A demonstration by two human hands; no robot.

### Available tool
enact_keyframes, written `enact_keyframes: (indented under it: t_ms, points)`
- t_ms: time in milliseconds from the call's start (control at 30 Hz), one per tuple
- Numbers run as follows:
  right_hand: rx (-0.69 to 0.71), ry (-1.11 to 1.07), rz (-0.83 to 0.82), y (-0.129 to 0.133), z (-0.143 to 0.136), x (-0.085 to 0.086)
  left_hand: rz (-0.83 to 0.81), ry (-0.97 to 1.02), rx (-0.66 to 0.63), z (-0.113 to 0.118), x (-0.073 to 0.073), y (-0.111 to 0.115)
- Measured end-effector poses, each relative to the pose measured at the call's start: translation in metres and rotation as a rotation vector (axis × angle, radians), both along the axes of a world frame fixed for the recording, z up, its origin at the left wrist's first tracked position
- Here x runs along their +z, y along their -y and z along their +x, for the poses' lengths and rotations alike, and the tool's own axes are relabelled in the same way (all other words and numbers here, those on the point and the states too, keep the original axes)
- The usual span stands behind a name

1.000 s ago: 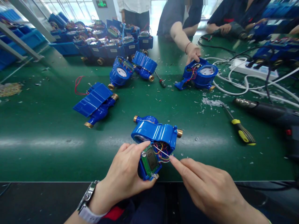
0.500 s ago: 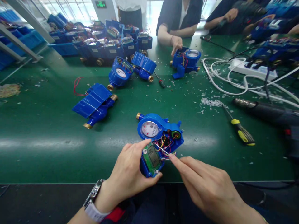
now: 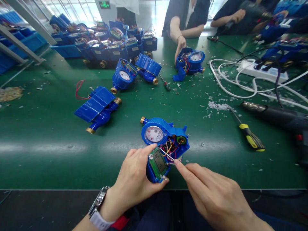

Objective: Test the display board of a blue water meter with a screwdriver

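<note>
A blue water meter (image 3: 161, 123) with a round dial lies near the table's front edge, its side housing uncovered and thin coloured wires (image 3: 170, 147) showing inside. My left hand (image 3: 134, 175) grips a green circuit board with a small display (image 3: 159, 161), seated in a blue cover, between thumb and fingers. Wires run from the board to the housing. In my closed right hand (image 3: 213, 189) is a thin metal tool (image 3: 166, 154), its handle hidden by the palm. The tip of this tool reaches the board's upper edge beside the wires, close to my left index fingertip.
More blue meters (image 3: 96, 104) lie to the left, with many crowded behind. A yellow-black screwdriver (image 3: 251, 137), a heat gun (image 3: 271, 115) and a white power strip (image 3: 262, 71) with looped cables occupy the right. Across the table, a person's hand (image 3: 180, 46) holds another meter.
The board in my left hand has shifted very slightly right, and the characters on its display look different. Across the table, the other person's meter has turned and moved a little left.
</note>
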State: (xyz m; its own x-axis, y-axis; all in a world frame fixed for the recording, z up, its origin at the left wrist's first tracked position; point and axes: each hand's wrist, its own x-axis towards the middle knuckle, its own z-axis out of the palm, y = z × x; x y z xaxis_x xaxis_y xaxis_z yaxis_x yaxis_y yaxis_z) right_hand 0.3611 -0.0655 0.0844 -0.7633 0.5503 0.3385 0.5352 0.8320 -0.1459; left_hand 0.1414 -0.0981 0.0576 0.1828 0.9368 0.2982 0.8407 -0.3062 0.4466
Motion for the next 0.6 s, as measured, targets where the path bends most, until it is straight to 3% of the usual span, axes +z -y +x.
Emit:
enact_keyframes:
  t_ms: [133, 333, 600]
  points:
    - [-0.001, 0.027, 0.041, 0.002, -0.003, 0.002, 0.005, -0.012, -0.002, 0.002, 0.0, 0.0]
    - [0.013, 0.019, -0.145, -0.013, 0.0, 0.002, -0.005, -0.007, -0.02, 0.004, 0.001, 0.001]
    - [-0.088, 0.343, -0.108, -0.029, -0.015, 0.014, 0.037, 0.014, -0.069, 0.011, 0.004, -0.005]
